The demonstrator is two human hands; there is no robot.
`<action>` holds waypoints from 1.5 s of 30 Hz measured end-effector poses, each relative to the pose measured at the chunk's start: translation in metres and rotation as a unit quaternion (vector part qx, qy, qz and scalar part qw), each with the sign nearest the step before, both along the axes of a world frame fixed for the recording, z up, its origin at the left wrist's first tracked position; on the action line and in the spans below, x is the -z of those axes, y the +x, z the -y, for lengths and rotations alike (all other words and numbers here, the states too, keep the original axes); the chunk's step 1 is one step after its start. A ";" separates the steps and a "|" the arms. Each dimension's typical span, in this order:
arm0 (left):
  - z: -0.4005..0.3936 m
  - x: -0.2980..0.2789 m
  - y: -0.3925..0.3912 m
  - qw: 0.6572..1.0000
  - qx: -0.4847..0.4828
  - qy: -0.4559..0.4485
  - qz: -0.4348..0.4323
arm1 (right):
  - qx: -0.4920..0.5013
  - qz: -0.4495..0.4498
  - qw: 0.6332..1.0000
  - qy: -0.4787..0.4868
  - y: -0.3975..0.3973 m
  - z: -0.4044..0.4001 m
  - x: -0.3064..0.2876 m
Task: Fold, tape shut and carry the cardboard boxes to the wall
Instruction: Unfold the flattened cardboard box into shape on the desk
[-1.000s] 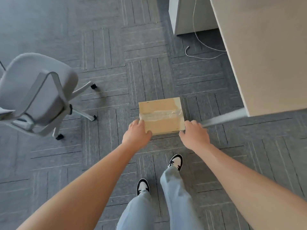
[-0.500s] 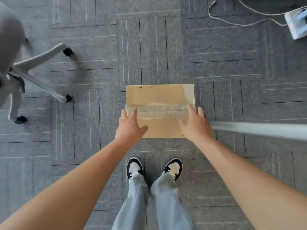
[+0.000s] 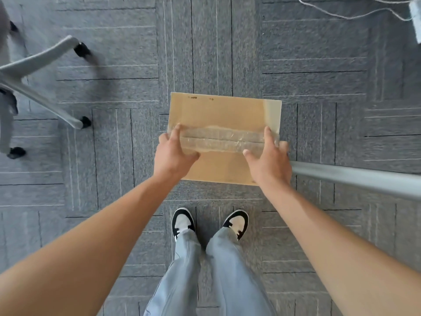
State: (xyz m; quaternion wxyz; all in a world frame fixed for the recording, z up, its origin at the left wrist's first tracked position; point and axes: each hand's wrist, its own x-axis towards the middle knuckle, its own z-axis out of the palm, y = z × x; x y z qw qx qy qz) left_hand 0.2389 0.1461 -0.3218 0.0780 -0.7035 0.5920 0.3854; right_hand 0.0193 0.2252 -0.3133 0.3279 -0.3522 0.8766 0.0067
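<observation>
A closed brown cardboard box [image 3: 224,110] with a strip of clear tape [image 3: 223,140] across its top seam is in front of me, over the grey carpet. My left hand [image 3: 175,153] holds its left side, forefinger and thumb lying on the top by the tape's end. On the opposite side my right hand [image 3: 268,158] grips the box, thumb and forefinger on top and the other fingers wrapped over the right edge. I cannot tell whether the box touches the floor.
A grey office chair base [image 3: 43,87] with black castors stands at the left. A grey metal bar [image 3: 355,179] runs out from the right, close to my right hand. A white cable [image 3: 355,14] lies on the carpet at the top right. My two shoes [image 3: 182,222] are just behind the box.
My view has tipped down onto the box, and the desk is out of sight. Both hands have slid from the box's near corners to its sides, by the tape ends.
</observation>
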 end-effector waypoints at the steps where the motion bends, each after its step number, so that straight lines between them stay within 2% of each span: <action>1: 0.004 -0.015 -0.001 1.000 -0.003 -0.011 -0.004 | 0.002 0.000 1.000 -0.006 0.000 0.004 -0.016; 5: 0.020 -0.096 -0.006 0.999 -0.021 -0.048 -0.005 | 0.025 -0.001 0.999 -0.031 0.002 0.020 -0.097; 14: 0.054 -0.340 0.004 0.998 -0.016 -0.063 -0.001 | 0.057 -0.012 0.996 -0.064 0.021 0.049 -0.340; 19: 0.086 -0.423 0.025 0.996 0.007 -0.083 -0.043 | 0.086 -0.041 0.991 -0.092 0.045 0.076 -0.427; 23: 0.125 -0.467 0.042 0.990 0.045 -0.118 -0.062 | 0.111 -0.061 0.988 -0.094 0.067 0.099 -0.468; 31: 0.218 -0.528 0.033 0.960 0.200 -0.181 -0.075 | 0.220 -0.095 0.960 -0.143 0.087 0.132 -0.518; 37: 0.253 -0.557 -0.053 0.932 0.306 -0.176 -0.080 | 0.326 -0.132 0.924 -0.151 0.059 0.138 -0.540; 45: 0.305 -0.552 -0.182 0.898 0.395 -0.164 -0.109 | 0.425 -0.155 0.880 -0.143 -0.032 0.175 -0.529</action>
